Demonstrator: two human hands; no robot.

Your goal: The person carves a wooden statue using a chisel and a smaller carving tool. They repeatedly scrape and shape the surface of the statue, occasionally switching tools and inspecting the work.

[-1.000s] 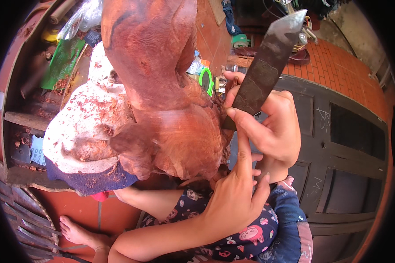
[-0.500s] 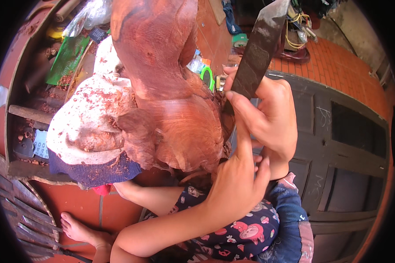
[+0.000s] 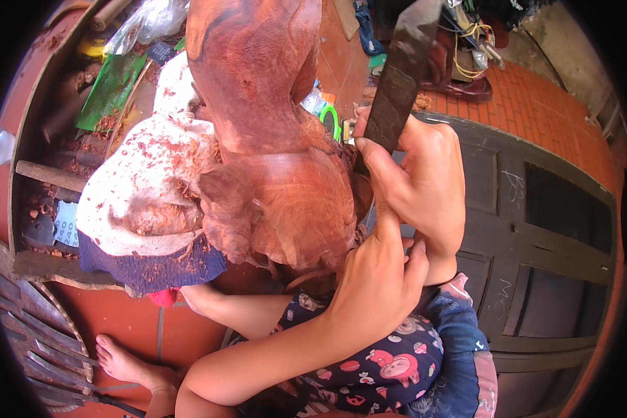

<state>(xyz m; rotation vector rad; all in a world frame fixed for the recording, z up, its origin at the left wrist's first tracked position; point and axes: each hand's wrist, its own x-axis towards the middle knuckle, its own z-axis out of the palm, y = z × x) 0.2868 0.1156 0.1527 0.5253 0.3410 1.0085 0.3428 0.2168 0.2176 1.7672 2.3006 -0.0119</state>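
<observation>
Gripping the flat dark blade between thumb and fingers, the right hand is beside the right edge of the reddish wood carving. The upper frame edge crops the blade's top end; its lower end is partly obscured at the thumb. The left hand is below; its index fingertip is concealed, so its grip cannot be determined. The carving, also cropped above, adjoins the shaving-covered white cloth. Lens vignetting cuts off the long tools at lower left.
</observation>
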